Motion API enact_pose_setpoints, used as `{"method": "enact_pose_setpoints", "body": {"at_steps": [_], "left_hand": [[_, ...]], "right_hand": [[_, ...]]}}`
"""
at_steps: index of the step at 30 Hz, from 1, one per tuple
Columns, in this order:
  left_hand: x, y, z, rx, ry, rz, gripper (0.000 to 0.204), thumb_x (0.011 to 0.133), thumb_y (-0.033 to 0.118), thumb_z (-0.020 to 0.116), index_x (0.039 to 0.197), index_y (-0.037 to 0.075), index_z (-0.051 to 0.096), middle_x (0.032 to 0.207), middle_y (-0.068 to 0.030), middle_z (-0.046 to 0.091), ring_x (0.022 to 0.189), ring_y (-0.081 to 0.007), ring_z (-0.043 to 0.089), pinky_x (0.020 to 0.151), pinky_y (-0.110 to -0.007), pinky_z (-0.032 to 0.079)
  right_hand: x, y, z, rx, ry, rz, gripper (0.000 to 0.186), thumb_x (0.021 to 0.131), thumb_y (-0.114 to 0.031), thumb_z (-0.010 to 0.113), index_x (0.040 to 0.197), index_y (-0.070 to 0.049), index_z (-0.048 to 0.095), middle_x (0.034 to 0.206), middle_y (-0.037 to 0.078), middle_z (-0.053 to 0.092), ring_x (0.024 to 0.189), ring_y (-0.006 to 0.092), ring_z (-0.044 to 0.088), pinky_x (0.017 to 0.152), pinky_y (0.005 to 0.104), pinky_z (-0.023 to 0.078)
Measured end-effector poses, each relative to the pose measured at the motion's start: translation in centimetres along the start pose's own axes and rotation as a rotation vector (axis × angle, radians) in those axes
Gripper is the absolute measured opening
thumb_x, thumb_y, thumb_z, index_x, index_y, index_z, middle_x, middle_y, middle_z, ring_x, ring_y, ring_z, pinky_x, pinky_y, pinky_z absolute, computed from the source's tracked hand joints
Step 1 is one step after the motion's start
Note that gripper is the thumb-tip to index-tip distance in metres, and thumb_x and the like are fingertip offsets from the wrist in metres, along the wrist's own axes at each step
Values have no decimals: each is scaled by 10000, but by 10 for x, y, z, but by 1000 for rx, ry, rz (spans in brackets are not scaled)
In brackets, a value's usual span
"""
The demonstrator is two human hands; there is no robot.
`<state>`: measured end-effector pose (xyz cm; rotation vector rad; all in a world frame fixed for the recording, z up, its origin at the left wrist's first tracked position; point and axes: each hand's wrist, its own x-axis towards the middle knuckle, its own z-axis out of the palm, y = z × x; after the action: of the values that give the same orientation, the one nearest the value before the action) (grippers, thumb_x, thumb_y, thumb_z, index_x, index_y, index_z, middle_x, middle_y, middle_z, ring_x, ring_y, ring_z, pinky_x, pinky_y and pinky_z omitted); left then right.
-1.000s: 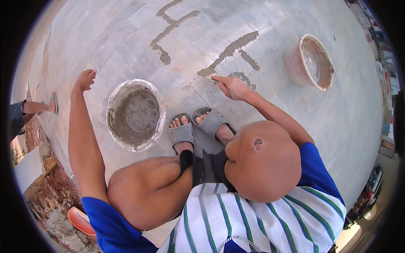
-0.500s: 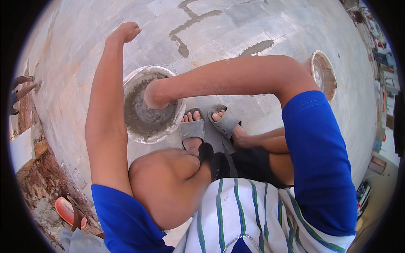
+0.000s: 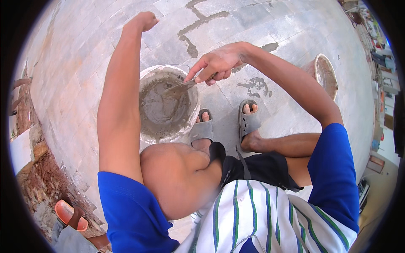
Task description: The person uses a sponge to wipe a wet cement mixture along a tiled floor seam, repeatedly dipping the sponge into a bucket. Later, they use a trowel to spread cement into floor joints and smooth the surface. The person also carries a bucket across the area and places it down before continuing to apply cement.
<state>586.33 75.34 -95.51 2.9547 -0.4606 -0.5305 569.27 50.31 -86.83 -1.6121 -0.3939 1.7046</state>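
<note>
Your right grip [image 3: 220,61] is clenched on a trowel [image 3: 181,87], the index finger stretched along toward the blade, and the blade tilts down over the rim of a whitish bucket [image 3: 196,99] into grey mortar [image 3: 162,111]. Half a second ago that hand was sunk inside the bucket with your forearm lying across it; a second ago it was out over the floor [image 3: 253,29], at the end of a smeared seam. Now it has come up beside the bucket's far right edge, forearm reaching in from the right. Your left grip [image 3: 145,20] is held out past the bucket, well apart from it, fingers curled under; you cannot tell from here whether they close on anything. Your right sandal [image 3: 251,122] has moved away from the left sandal [image 3: 201,130], where a second ago the two stood together, and your right knee has dropped outward. A branching line of mortar [image 3: 200,20] lies on the paving ahead, and a dark smear [image 3: 257,87] shows beyond your right foot. A reddish bucket [image 3: 311,68] stands partly behind your right forearm. At lower left, another person's arm now shows at the orange tub [image 3: 63,211]. The far-right clutter is too small and blurred for any lettering to be read.
</note>
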Motion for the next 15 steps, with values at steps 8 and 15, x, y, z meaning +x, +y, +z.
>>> {"method": "enact_pose_setpoints", "body": {"at_steps": [8, 15], "left_hand": [[15, -19, 17, -16, -45, 52, 420, 919, 358, 484, 1137, 19, 603, 1156, -196, 604, 1093, -349, 558, 930, -424, 435], [-11, -26, -2, -41, -111, -54, 420, 916, 337, 497, 1160, 10, 597, 1159, -196, 610, 1075, -346, 576, 910, -416, 457]], "right_hand": [[-101, 144, 30, 69, 376, -149, 536, 876, -151, 590, 1384, -174, 421, 855, 19, 592, 645, 127, 499, 584, 291, 404], [-66, 319, 43, -980, 748, 40, 636, 771, -45, 597, 1360, -233, 449, 1026, 49, 612, 993, 216, 538, 846, 373, 348]]}}
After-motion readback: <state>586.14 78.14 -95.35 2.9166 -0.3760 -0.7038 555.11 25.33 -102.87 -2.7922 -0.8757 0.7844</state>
